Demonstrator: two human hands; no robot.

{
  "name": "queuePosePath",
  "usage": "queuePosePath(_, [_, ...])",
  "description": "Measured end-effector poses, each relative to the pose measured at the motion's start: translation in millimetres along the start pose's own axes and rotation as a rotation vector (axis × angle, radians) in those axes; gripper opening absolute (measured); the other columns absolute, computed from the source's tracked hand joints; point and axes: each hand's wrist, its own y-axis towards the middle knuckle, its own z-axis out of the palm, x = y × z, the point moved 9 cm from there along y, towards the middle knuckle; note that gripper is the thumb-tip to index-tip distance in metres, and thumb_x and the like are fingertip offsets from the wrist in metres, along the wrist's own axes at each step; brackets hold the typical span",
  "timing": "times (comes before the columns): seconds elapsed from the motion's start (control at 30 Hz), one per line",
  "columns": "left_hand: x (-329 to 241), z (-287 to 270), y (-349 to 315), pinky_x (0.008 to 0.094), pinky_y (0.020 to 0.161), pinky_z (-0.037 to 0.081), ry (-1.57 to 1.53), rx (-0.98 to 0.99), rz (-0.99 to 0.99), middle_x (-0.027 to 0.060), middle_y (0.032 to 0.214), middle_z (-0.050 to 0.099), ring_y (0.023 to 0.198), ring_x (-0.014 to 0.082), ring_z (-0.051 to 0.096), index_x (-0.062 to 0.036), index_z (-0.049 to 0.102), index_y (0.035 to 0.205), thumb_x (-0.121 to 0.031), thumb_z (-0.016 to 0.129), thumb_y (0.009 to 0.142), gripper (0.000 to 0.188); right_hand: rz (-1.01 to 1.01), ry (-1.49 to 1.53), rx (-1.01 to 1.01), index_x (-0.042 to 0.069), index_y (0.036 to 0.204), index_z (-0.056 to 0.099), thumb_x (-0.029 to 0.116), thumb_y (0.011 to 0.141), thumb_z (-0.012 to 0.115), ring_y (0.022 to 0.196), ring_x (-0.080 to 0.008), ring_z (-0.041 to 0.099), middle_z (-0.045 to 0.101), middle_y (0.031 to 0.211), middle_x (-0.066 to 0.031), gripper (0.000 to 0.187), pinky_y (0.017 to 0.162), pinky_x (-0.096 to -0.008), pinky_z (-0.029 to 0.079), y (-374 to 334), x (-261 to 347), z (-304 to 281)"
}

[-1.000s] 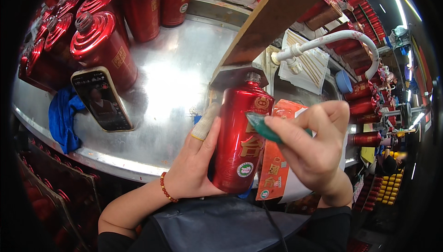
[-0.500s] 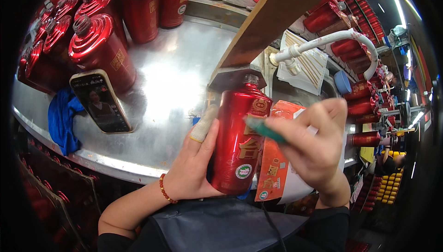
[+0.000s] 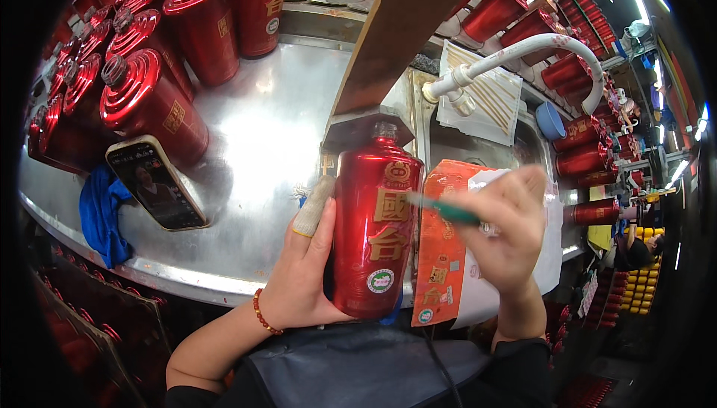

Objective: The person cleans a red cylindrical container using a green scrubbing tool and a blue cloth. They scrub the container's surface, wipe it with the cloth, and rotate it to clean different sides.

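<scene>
A glossy red bottle (image 3: pixel 358 232) with gold characters and a round green-and-white label stands nearly upright in front of me. My left hand (image 3: pixel 297 282), with a white cloth finger cover (image 3: pixel 312 210) and a red bead bracelet, grips it along its left side and near its base. In my right hand (image 3: pixel 508 225) is a small green-handled tool (image 3: pixel 454 212). Its thin pale tip is at the bottle's right edge, beside the upper gold character. Blur hides the tip's exact shape, and I cannot tell whether it touches.
Several red bottles (image 3: pixel 153 113) crowd the left of the metal table (image 3: pixel 261 109). Before them leans a phone (image 3: pixel 155 184) by a blue cloth (image 3: pixel 104 217). An orange printed sheet (image 3: pixel 441 247) lies right of my bottle. Beyond are a white pipe (image 3: pixel 523 51), a sink and a blue bowl (image 3: pixel 550 122).
The bottle has turned so its gold characters face me more fully, and stands straighter. The tool has moved slightly right in my right hand. The whole view has shifted a little.
</scene>
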Motion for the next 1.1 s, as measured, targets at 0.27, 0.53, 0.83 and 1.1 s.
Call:
queuePosePath(0.27, [0,0,-1,0.0514,0.121,0.028,0.004,0.012,-0.010,0.0344,0.165,0.018,0.153,0.0485,0.025,0.0045,0.013,0.163,-0.045,0.095,0.067,0.135,-0.110,-0.006,0.035,0.016,0.107,0.082,0.005,0.059,0.084,0.085,-0.0194,0.049,0.064,0.083,0.0055,0.049,0.078,-0.0324,0.036,-10,20,3])
queuePosePath(0.53, [4,4,-7,0.0517,0.124,0.025,0.048,0.052,-0.043,0.0339,0.165,0.015,0.154,0.0475,0.021,0.0045,0.010,0.163,-0.047,0.097,0.064,0.141,-0.147,-0.091,-0.049,0.012,0.105,0.081,0.006,0.062,0.081,0.081,-0.0170,0.052,0.069,0.086,0.0034,0.043,0.079,-0.0329,0.035,-13,16,2])
queuePosePath(0.83, [4,6,-3,0.0536,0.123,0.025,0.060,0.068,-0.034,0.0342,0.165,0.015,0.153,0.0503,0.022,0.0029,0.006,0.163,-0.048,0.096,0.064,0.143,-0.186,-0.106,-0.031,0.013,0.102,0.080,0.007,0.062,0.082,0.082,-0.0157,0.052,0.068,0.086,0.0080,0.041,0.078,-0.0326,0.035,-18,29,1])
queuePosePath(1.1, [9,5,-8,0.0522,0.121,0.028,-0.028,0.017,-0.037,0.0345,0.164,0.020,0.150,0.0498,0.028,0.0045,0.012,0.163,-0.047,0.095,0.066,0.138,-0.178,-0.136,-0.013,0.014,0.103,0.081,0.008,0.062,0.080,0.081,-0.0175,0.052,0.063,0.085,0.0060,0.042,0.076,-0.0331,0.035,-8,33,3])
